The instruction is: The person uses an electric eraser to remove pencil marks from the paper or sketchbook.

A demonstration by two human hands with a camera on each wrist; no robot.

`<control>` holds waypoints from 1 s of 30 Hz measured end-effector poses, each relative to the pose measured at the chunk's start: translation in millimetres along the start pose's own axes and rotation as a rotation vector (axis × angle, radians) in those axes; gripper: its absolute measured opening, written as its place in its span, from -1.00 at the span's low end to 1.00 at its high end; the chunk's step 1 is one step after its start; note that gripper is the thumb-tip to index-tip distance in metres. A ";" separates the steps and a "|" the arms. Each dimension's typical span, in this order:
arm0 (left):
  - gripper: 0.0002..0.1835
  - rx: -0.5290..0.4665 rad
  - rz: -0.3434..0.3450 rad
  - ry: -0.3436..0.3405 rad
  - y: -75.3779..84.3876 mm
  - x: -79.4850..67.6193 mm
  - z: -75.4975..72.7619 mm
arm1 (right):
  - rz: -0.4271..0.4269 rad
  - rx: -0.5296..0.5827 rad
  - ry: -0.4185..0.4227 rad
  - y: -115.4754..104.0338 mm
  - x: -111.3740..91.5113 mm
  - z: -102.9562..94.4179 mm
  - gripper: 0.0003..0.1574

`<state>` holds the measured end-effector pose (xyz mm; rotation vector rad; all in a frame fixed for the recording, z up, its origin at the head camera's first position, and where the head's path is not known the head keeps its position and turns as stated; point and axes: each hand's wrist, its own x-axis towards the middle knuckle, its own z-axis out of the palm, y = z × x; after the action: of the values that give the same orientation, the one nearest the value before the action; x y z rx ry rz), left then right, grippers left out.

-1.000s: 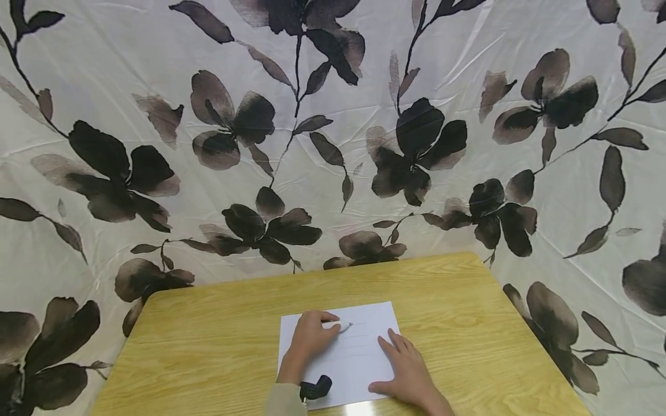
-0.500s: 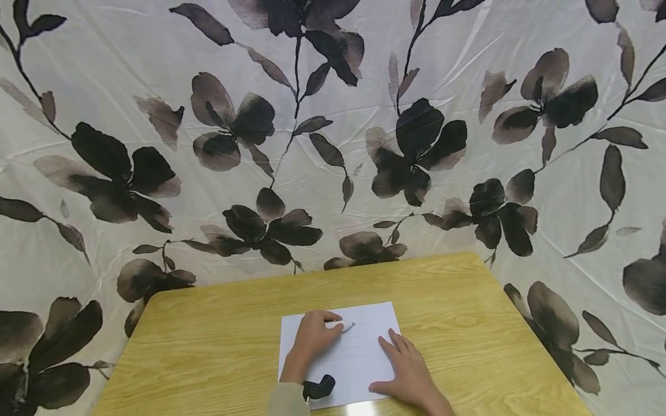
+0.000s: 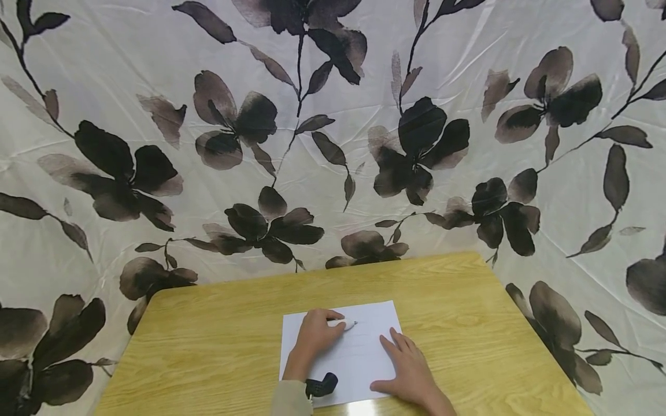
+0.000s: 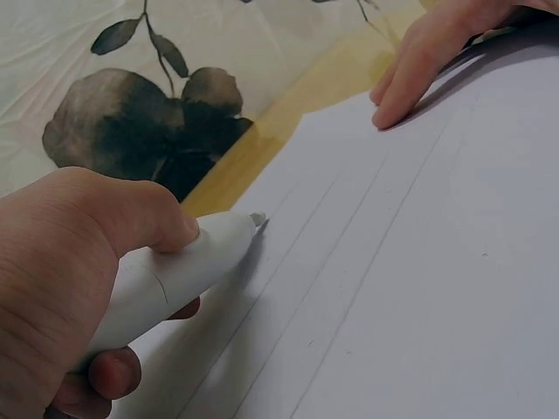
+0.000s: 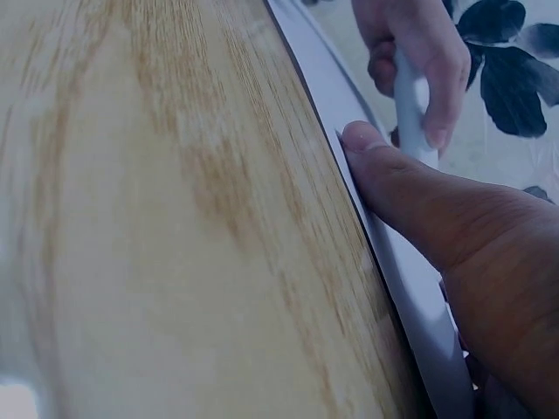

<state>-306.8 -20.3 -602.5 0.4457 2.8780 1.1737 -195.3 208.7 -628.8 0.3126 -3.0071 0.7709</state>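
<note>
My left hand point(image 3: 314, 335) grips a thick white pen-shaped electric eraser point(image 4: 196, 266) between thumb and fingers. Its small grey tip points right, at or just above the top pencil line on the white sheet of paper point(image 3: 354, 370). In the left wrist view, that line shows only ahead of the tip, while several lower lines run farther back. My right hand point(image 3: 408, 370) rests with spread fingers on the sheet's right edge. Its thumb point(image 5: 393, 170) lies near the paper's front edge in the right wrist view.
The sheet lies on a yellow wood-grain table point(image 3: 218, 335). Behind the table hangs a white cloth point(image 3: 322, 185) with dark floral print. A black strap-on piece point(image 3: 322, 384) sits at my left wrist, over the paper.
My left hand and the eraser have edged slightly right along the top line. The right hand stays in place on the paper. The head view has shifted a little.
</note>
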 end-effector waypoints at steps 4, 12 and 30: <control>-0.86 -0.016 0.022 -0.014 -0.8 1.0 1.8 | -0.018 0.008 0.001 -1.7 1.4 -0.9 0.31; -0.87 -0.001 -0.008 -0.007 -0.9 -0.9 -0.4 | -0.019 -0.010 0.000 0.2 0.7 1.6 0.32; -0.87 0.007 -0.017 -0.027 5.5 3.7 2.9 | -0.014 -0.009 0.010 1.1 0.6 0.6 0.32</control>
<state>-308.6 -13.6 -600.5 0.4331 2.8578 1.1467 -196.0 209.3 -629.8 0.3281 -2.9951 0.7549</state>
